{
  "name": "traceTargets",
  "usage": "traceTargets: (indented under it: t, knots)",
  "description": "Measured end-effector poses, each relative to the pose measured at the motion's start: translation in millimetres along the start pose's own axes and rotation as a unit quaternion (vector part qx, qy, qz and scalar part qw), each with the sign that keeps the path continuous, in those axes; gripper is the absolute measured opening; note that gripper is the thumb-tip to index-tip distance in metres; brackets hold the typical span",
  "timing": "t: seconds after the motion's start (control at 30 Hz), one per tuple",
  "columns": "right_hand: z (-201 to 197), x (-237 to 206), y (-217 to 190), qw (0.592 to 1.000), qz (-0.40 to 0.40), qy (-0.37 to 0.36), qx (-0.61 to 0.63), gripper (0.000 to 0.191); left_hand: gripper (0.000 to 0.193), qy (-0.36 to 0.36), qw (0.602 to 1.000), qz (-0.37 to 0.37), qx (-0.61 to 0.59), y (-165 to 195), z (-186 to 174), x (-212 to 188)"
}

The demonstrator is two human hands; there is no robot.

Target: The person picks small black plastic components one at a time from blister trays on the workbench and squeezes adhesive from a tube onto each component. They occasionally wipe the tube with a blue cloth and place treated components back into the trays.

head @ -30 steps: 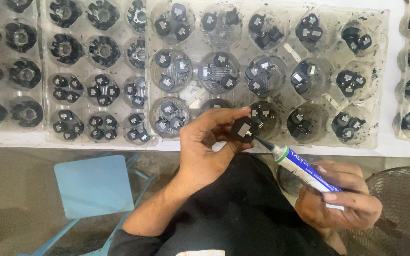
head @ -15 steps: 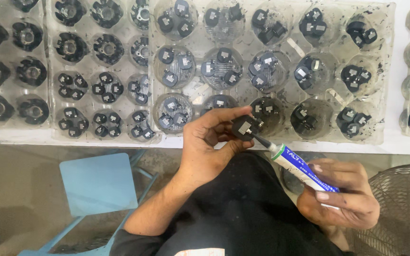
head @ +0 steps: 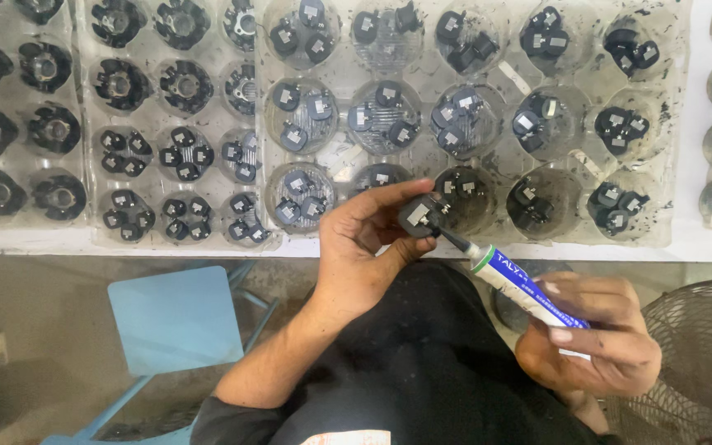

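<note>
So my left hand [head: 364,247] is pinching a small black plastic part [head: 420,216] between thumb and fingers, just over the clear tray [head: 677,239] at the bench edge. My right hand [head: 599,342] is wrapping tight around a glue tube [head: 521,284], its nozzle touching the part.

**Colours and Patterns**

Small part [head: 420,216] in left hand [head: 364,255]: black with a white square patch. Glue tube [head: 521,284] in right hand [head: 599,346]: white body, blue label band, green ring below a black nozzle. Clear plastic trays [head: 471,124]: transparent, speckled with dark smudges; round cells ribbed with fine lines. Parts in trays [head: 463,115]: black, each marked with a pale grey-white square. Stool [head: 175,317]: light blue. Clothing [head: 422,371]: black. Wire basket [head: 694,330]: grey mesh.
</note>
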State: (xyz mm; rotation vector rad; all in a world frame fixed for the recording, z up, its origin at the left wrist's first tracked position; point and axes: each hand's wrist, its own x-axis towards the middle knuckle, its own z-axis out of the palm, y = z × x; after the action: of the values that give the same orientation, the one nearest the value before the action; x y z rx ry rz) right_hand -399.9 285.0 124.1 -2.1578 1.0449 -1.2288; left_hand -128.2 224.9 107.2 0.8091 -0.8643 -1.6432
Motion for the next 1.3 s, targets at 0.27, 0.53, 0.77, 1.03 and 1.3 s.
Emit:
traceTargets:
  t: [0.27, 0.53, 0.77, 1.03, 1.3]
  knots:
    - [-2, 5, 2, 0.996, -0.051, 0.067, 0.013, 0.051, 0.044, -0.069, 0.986, -0.053, -0.143, -19, 0, -10]
    - [15, -1, 8, 0.992, -0.046, 0.119, -0.007, 0.056, 0.047, -0.085, 0.98, -0.065, -0.17, -23, -4, -11]
    - [-1, 3, 3, 0.999, 0.008, 0.044, -0.013, 0.047, 0.047, -0.066, 0.976, -0.08, -0.194, -24, -5, -10]
    - [28, -3, 5, 0.985, 0.021, 0.169, -0.001, 0.042, 0.051, -0.056, 0.967, -0.104, -0.224, -25, -7, -9]
    - [9, 15, 1, 0.996, 0.033, 0.065, -0.06, 0.041, 0.045, -0.038, 0.966, -0.08, -0.244, -33, -12, 0]
